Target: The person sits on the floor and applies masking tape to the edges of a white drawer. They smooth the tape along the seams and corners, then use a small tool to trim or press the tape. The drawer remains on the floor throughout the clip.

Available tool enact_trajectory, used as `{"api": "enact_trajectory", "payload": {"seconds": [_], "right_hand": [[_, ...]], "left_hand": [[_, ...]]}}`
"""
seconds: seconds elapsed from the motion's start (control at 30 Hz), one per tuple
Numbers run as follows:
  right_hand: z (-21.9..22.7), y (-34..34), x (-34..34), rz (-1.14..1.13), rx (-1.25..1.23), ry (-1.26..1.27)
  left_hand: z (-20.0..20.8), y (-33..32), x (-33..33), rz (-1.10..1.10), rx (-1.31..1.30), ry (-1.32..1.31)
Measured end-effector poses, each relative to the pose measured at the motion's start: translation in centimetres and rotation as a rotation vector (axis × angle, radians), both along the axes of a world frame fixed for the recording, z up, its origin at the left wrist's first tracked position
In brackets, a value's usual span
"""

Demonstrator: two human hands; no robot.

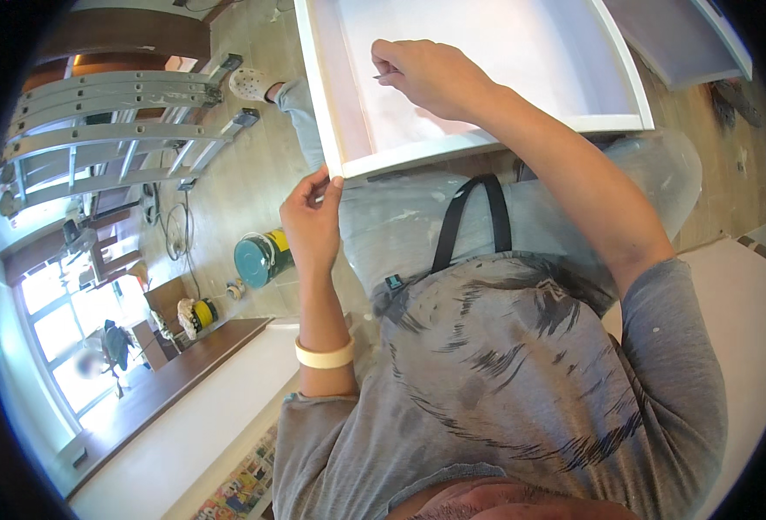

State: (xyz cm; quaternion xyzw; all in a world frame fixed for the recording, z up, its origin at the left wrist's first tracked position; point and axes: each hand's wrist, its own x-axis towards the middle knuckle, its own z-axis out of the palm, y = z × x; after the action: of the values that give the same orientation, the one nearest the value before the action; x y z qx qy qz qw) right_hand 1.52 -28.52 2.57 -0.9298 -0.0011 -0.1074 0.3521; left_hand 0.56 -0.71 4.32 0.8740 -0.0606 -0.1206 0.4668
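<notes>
A white open drawer-like box lies across my lap, its pale inner floor facing up. My left hand is closed at its near left corner, thumb and fingers pinching the rim. Above the inside of the box, near its left wall, is my right hand, fingers curled and pinched together. A small thin sliver pokes out from those fingers; its kind is too small to tell.
Aluminium ladders lie at the left, beyond a foot in a white clog. A green-and-yellow bucket stands left of my left hand. Another grey-white drawer-like box rests at the far right.
</notes>
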Motion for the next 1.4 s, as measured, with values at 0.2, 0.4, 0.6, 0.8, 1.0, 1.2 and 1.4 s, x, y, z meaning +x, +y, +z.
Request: {"api": "enact_trajectory", "payload": {"seconds": [0.2,0.4,0.6,0.8,1.0,1.2,1.4], "right_hand": [[0.4,-0.9,-3.6,-0.070,-0.009,-0.007],[-0.6,-1.9,-4.9,-0.083,0.086,0.019],[0.2,-0.6,-4.8,-0.016,0.186,0.046],[0.8,3.0,-1.9,-0.079,0.398,0.122],[-1.1,7.1,4.7,-0.286,0.466,-0.085],[-0.9,12.6,4.1,-0.339,0.443,-0.038],[-1.3,12.6,6.4,-0.315,0.735,0.058]], "left_hand": [[1.7,0.9,1.6,-0.175,0.143,0.020],[4.2,2.1,7.9,-0.380,0.155,0.313],[10.1,0.3,13.9,-0.356,0.100,-0.100],[7.4,-3.8,20.0,-0.103,-0.099,-0.069],[-0.2,-6.5,25.4,-0.082,-0.356,-0.007],[-3.2,-8.4,24.7,-0.124,-0.313,0.163],[-3.8,-10.7,24.9,-0.159,-0.272,0.197]]}}
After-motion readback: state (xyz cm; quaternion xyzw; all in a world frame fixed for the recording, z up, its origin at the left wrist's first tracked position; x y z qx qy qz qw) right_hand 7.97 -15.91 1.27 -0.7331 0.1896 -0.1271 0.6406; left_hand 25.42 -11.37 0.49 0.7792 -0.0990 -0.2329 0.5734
